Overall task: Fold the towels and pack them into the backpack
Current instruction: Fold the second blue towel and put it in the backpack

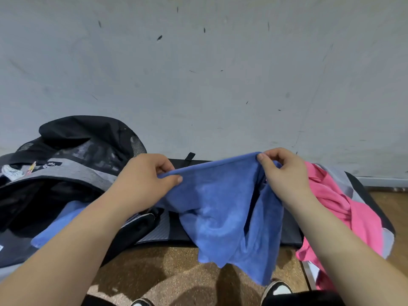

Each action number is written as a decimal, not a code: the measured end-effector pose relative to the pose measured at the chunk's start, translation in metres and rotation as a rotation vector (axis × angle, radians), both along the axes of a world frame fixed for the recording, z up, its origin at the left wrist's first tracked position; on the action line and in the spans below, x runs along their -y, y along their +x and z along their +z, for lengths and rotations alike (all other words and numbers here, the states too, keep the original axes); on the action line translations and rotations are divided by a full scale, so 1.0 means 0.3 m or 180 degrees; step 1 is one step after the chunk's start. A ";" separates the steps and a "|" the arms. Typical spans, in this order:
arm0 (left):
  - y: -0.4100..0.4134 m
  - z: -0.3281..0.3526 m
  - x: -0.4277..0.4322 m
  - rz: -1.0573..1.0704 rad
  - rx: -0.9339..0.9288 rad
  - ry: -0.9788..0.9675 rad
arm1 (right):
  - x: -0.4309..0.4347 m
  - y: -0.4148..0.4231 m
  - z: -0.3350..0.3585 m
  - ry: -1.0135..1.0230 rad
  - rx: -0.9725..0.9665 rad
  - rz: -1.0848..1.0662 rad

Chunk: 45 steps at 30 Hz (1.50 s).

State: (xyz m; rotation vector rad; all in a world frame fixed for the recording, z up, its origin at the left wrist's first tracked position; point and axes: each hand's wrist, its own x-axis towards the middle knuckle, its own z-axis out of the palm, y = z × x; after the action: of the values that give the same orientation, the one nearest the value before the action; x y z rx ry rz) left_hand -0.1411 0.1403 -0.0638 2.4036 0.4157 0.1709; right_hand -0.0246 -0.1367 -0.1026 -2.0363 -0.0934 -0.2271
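1 blue towel (59, 221) is packed in the backpack (72, 171), a 2nd blue towel (220, 213) is pinched, unfolded, by fingers (176, 179) of the left hand (143, 180) and right hand (284, 173), and a pink towel (344, 208) is left.

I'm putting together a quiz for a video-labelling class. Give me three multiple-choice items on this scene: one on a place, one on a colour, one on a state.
1. Where is the backpack relative to the held towel?
A. on the person's left
B. on the person's right
C. under the towel

2. What colour is the crumpled towel beside the right hand?
A. green
B. yellow
C. pink

3. How is the held towel gripped?
A. by one hand only
B. both hands pinch its top edge
C. it lies flat, untouched

Answers:
1 A: the backpack lies on the far side of the left hand, away from the towel.
2 C: the heap at the right is bright pink.
3 B: the thumb and fingers of each hand pinch the raised edge, and the rest hangs down.
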 end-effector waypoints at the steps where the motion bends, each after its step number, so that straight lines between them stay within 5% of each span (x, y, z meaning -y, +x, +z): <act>1: -0.003 0.002 -0.006 0.0070 0.0000 -0.0035 | 0.009 0.001 0.000 0.0041 -0.0017 -0.0094; 5: -0.016 0.021 -0.012 0.0271 0.0135 -0.0659 | 0.024 -0.002 -0.004 0.0223 -0.0297 -0.0178; 9: -0.017 0.038 -0.020 0.0991 0.0664 -0.1292 | 0.035 -0.010 -0.022 0.0014 -0.1332 0.0107; 12: -0.015 0.051 -0.029 0.1193 0.0977 -0.1399 | 0.026 -0.016 -0.020 0.0343 -0.1257 -0.0032; 22: 0.013 -0.013 0.213 -0.0407 0.0287 -0.2056 | -0.118 -0.210 0.105 0.2060 -0.1214 0.0801; 30: 0.020 -0.048 0.220 -0.0962 0.0298 -0.1646 | -0.125 -0.179 0.090 0.2080 -0.1190 0.0487; 34: 0.010 -0.070 0.233 -0.0871 0.0561 -0.1130 | -0.118 -0.176 0.110 0.2515 -0.1504 0.0879; 37: 0.014 -0.068 0.229 -0.0774 0.0599 -0.1188 | -0.116 -0.194 0.111 0.2384 -0.1297 0.1465; 40: 0.015 -0.053 0.224 -0.0844 0.0400 -0.1883 | -0.117 -0.209 0.093 0.1772 -0.0834 0.1834; 45: 0.012 -0.063 0.218 -0.0773 0.0180 -0.2293 | -0.112 -0.190 0.060 0.0734 -0.0005 0.1612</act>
State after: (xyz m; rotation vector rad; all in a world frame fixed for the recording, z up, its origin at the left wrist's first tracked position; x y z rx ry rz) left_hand -0.1376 0.0751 -0.0827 1.7123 0.1191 -0.0231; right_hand -0.0816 -0.1031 -0.0846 -1.7194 -0.5486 0.0801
